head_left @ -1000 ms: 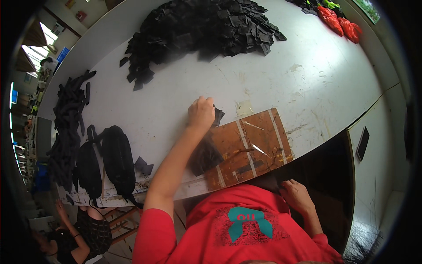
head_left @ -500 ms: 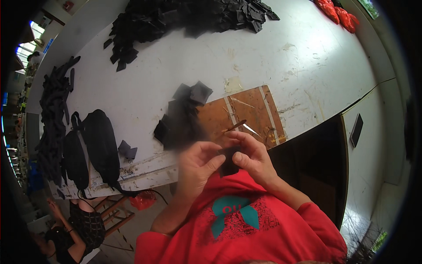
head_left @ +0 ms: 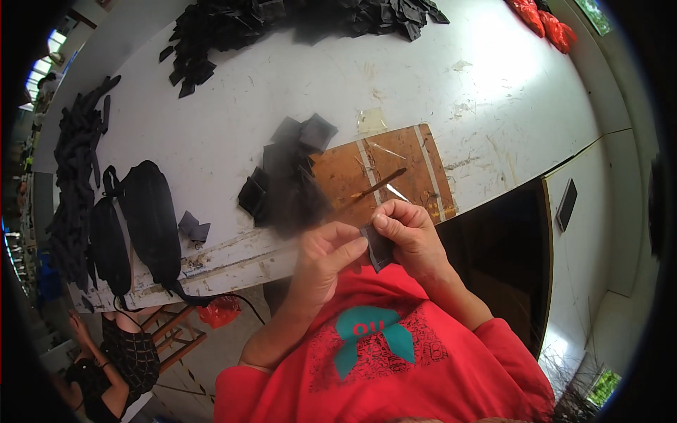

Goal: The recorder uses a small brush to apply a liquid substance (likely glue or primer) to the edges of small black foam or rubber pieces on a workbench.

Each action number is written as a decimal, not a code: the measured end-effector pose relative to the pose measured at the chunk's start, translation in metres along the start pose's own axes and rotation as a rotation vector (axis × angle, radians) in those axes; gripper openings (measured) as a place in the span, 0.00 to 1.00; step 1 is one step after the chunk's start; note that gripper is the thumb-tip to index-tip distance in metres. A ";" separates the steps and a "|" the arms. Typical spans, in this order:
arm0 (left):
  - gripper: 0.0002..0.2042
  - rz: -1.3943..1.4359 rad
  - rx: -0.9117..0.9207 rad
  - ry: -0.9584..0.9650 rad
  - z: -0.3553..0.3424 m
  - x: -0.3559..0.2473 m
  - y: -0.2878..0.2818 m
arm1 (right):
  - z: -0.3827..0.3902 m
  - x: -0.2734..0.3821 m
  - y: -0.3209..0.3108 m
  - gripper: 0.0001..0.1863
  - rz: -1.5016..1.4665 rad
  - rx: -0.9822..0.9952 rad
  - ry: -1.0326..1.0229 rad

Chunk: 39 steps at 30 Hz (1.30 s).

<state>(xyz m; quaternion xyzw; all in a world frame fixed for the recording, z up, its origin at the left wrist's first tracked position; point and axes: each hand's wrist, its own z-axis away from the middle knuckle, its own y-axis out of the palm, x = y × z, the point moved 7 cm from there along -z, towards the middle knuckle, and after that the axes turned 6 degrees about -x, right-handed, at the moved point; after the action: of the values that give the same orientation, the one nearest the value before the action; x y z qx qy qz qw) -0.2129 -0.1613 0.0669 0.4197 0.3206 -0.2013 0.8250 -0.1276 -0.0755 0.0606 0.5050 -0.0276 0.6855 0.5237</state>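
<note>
A small dark square of fabric (head_left: 381, 248) is held up between my hands, in front of the red shirt. My left hand (head_left: 323, 259) pinches its left edge between thumb and fingers. At its upper right, my right hand (head_left: 412, 231) grips the piece, thumb and fingertips pressed together. Just beyond lies a brown board (head_left: 338, 169) with pale tape strips, and a thin brush-like stick (head_left: 384, 182) rests across it. Left of the board is a loose heap of black squares (head_left: 278, 187), partly blurred.
A large pile of black pieces (head_left: 233, 32) covers the far table edge. Black strips (head_left: 74, 176) and a black pouch with straps (head_left: 149, 215) lie left. Red plastic bags (head_left: 557, 35) sit far right, near a dark flat slab (head_left: 566, 204). A seated person (head_left: 106, 366) is at lower left.
The fabric piece has turned and shows more of its face and a lighter edge. My right hand has shifted slightly up and right. The view has tilted a little.
</note>
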 end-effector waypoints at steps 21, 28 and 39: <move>0.02 -0.667 -0.298 0.656 0.013 -0.022 0.015 | 0.031 0.040 0.024 0.07 0.957 -0.130 -0.938; 0.09 -0.193 -0.371 0.251 0.000 -0.009 -0.004 | 0.023 0.031 0.019 0.05 1.264 -0.318 -1.148; 0.10 -0.173 -0.145 0.594 -0.001 -0.037 0.027 | 0.019 0.052 0.033 0.16 0.262 0.201 -0.167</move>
<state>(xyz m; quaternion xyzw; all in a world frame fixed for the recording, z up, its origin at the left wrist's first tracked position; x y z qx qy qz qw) -0.2232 -0.1427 0.1078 0.3716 0.5956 -0.1160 0.7027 -0.1370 -0.0653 0.1238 0.6021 -0.0679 0.7029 0.3726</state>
